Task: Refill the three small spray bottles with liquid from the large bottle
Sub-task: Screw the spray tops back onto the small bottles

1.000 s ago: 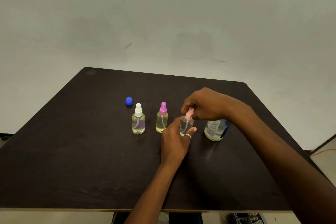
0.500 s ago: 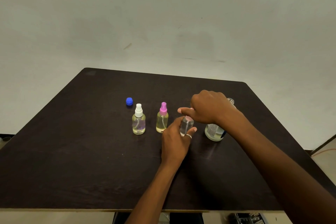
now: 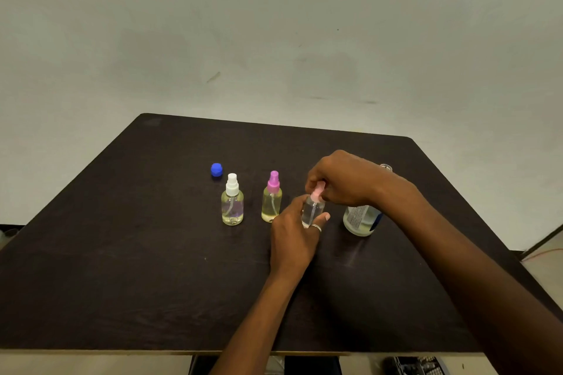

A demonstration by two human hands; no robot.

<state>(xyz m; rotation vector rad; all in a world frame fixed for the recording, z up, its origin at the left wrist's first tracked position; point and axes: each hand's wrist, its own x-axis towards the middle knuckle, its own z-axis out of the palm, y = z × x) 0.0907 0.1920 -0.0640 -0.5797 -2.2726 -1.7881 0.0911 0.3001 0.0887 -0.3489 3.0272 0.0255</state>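
Three small spray bottles stand in a row on the dark table (image 3: pixel 122 268). The white-topped bottle (image 3: pixel 232 203) and the magenta-topped bottle (image 3: pixel 271 199) both hold yellowish liquid and stand free. My left hand (image 3: pixel 294 233) wraps the body of the third small bottle (image 3: pixel 313 210), which looks clear. My right hand (image 3: pixel 342 181) pinches that bottle's pale pink spray top (image 3: pixel 316 192) from above. The large bottle (image 3: pixel 361 219) stands just right of it, mostly hidden behind my right wrist, its open neck (image 3: pixel 385 166) showing above the arm.
A blue cap (image 3: pixel 216 169) lies on the table behind and left of the white-topped bottle. A pale wall rises beyond the table's far edge. Dark objects sit on the floor under the near edge.
My right hand turned on the pink spray top: fingers gripping it, then swung over it, now pinching it again. The left hand kept holding the bottle in place.
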